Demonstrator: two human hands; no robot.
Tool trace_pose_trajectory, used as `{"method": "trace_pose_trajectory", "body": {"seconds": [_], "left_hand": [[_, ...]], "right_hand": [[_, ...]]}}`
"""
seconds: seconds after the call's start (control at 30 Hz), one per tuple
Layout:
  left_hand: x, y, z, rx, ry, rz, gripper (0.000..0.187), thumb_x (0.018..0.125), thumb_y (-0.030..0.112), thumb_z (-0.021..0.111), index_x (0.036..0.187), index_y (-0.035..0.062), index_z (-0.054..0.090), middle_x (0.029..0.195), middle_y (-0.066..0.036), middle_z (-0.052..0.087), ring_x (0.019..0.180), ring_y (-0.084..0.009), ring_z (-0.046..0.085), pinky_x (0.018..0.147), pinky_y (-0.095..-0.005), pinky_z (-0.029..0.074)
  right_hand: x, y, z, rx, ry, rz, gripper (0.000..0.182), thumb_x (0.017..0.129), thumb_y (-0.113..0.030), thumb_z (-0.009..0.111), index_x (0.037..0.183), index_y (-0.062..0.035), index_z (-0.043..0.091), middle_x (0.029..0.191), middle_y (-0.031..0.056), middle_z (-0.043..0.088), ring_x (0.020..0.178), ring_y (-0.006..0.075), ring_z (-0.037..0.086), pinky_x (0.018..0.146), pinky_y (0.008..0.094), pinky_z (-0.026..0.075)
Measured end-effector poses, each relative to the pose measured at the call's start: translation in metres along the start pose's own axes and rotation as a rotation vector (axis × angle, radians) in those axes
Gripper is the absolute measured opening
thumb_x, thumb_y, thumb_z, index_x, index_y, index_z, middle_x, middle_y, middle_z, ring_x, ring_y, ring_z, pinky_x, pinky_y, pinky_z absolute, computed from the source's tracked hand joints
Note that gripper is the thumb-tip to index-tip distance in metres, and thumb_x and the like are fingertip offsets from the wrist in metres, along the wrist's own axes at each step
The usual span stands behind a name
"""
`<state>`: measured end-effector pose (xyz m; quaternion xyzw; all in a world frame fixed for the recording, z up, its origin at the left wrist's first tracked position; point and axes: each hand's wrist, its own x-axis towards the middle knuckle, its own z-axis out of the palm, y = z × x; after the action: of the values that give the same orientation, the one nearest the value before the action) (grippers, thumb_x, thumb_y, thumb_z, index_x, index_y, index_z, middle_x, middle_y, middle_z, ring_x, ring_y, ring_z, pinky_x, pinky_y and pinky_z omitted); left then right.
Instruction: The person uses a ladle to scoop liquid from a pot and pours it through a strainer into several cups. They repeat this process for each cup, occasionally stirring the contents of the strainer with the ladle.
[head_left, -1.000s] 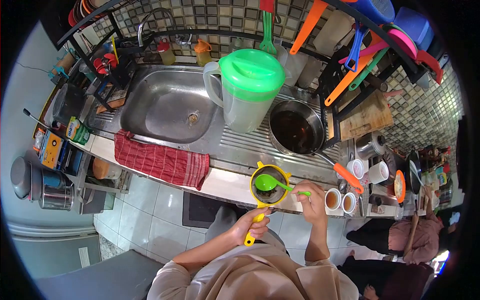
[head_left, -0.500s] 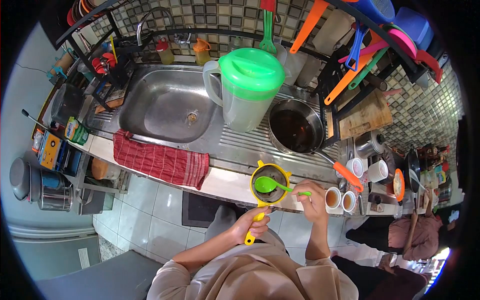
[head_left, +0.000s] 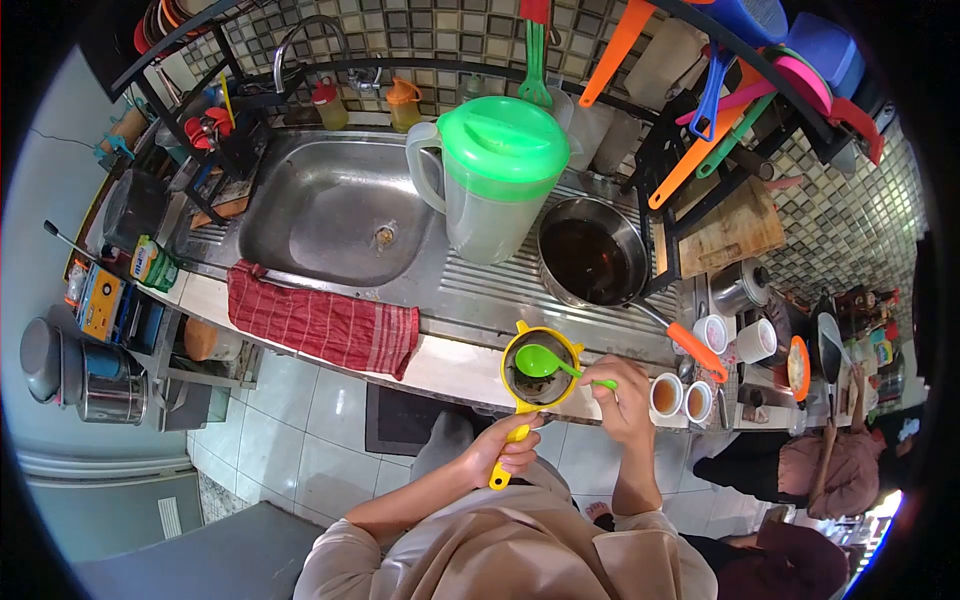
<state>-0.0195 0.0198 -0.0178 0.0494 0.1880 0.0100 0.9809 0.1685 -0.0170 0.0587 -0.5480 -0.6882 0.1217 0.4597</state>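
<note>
My left hand (head_left: 505, 444) is closed around the handle of a yellow strainer (head_left: 527, 407), held level over the counter's front edge. Dark wet residue lies on its mesh. Between the fingers of my right hand (head_left: 625, 402) is the thin handle of a green spoon (head_left: 538, 360), whose bowl is over the strainer's mesh. Just right of that hand stand two small white cups of brown liquid, a left cup (head_left: 666, 396) and a right cup (head_left: 698, 403). Behind the strainer, a steel saucepan (head_left: 594, 254) with an orange handle contains dark liquid.
A lidded pitcher (head_left: 496, 180) with a green top stands beside the steel sink (head_left: 335, 210). The red cloth (head_left: 320, 318) hangs over the counter edge. More white cups (head_left: 755, 342) are at the right, near the stove. A person (head_left: 835, 460) stands at the far right.
The spoon's bowl has shifted slightly right and up over the mesh, and my right hand moved slightly with it. The strainer stays in place. People at the right shifted.
</note>
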Motion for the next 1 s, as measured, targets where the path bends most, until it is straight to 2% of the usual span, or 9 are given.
{"method": "trace_pose_trajectory", "body": {"seconds": [0.07,0.47,0.53,0.67,0.77,0.87,0.97,1.0], "left_hand": [[0.001,0.001,0.000,0.001,-0.008,0.000,0.020,0.090,0.032,0.044,0.077,0.0166,0.041,0.047,0.006,0.023,0.036,-0.0033,0.021,0.032,-0.0176,0.019],[-0.001,0.002,0.002,-0.005,-0.001,-0.013,0.020,0.090,0.031,0.043,0.077,0.0162,0.040,0.047,0.006,0.024,0.036,-0.0035,0.022,0.032,-0.0177,0.019],[-0.001,0.002,0.002,-0.004,-0.012,-0.008,0.021,0.090,0.032,0.044,0.077,0.0163,0.040,0.047,0.007,0.024,0.036,-0.0035,0.022,0.032,-0.0178,0.020],[0.000,0.002,0.000,0.003,-0.014,-0.016,0.020,0.090,0.032,0.044,0.077,0.0164,0.040,0.047,0.007,0.023,0.036,-0.0035,0.022,0.032,-0.0179,0.020],[-0.001,0.001,0.001,-0.008,0.009,-0.014,0.020,0.090,0.032,0.044,0.078,0.0162,0.040,0.047,0.007,0.023,0.036,-0.0035,0.022,0.032,-0.0179,0.020],[-0.002,0.002,0.000,-0.009,0.006,-0.011,0.020,0.090,0.032,0.044,0.078,0.0161,0.040,0.047,0.007,0.024,0.036,-0.0034,0.022,0.032,-0.0177,0.020],[-0.001,0.001,-0.001,0.002,-0.028,-0.013,0.020,0.090,0.032,0.044,0.078,0.0160,0.040,0.048,0.007,0.024,0.036,-0.0034,0.022,0.032,-0.0176,0.020],[-0.001,0.001,0.000,0.004,-0.019,-0.011,0.020,0.090,0.032,0.044,0.078,0.0161,0.040,0.047,0.007,0.024,0.036,-0.0033,0.022,0.032,-0.0175,0.020]], "right_hand": [[0.000,0.000,0.000,-0.001,0.003,-0.031,0.021,0.085,-0.024,0.050,0.079,-0.0043,0.056,0.068,0.0094,0.057,0.056,0.0264,0.054,0.052,0.0323,0.042],[-0.005,0.002,0.003,0.046,0.016,0.013,0.028,0.085,-0.028,0.049,0.075,-0.0032,0.057,0.065,0.0086,0.055,0.055,0.0261,0.054,0.052,0.0331,0.042],[-0.007,0.005,0.001,0.023,0.027,-0.051,0.029,0.085,-0.029,0.049,0.075,-0.0031,0.057,0.065,0.0085,0.055,0.055,0.0254,0.054,0.052,0.0327,0.042],[-0.006,0.003,0.000,0.065,0.019,-0.040,0.028,0.085,-0.028,0.049,0.076,-0.0027,0.057,0.065,0.0088,0.055,0.056,0.0252,0.054,0.052,0.0326,0.042],[-0.009,0.010,0.007,0.093,0.029,0.025,0.028,0.085,-0.028,0.050,0.076,-0.0021,0.057,0.066,0.0088,0.056,0.057,0.0240,0.055,0.052,0.0319,0.041],[-0.013,0.013,0.012,0.130,0.141,0.011,0.027,0.085,-0.026,0.050,0.076,-0.0014,0.056,0.067,0.0088,0.056,0.057,0.0226,0.054,0.051,0.0306,0.041],[-0.013,0.011,0.014,0.119,0.194,0.048,0.020,0.085,-0.019,0.051,0.077,-0.0010,0.056,0.068,0.0083,0.056,0.055,0.0179,0.052,0.050,0.0276,0.039],[-0.012,0.009,0.016,0.118,0.216,0.182,0.017,0.084,-0.016,0.052,0.077,-0.0007,0.055,0.068,0.0080,0.055,0.055,0.0155,0.049,0.050,0.0264,0.038]]}}
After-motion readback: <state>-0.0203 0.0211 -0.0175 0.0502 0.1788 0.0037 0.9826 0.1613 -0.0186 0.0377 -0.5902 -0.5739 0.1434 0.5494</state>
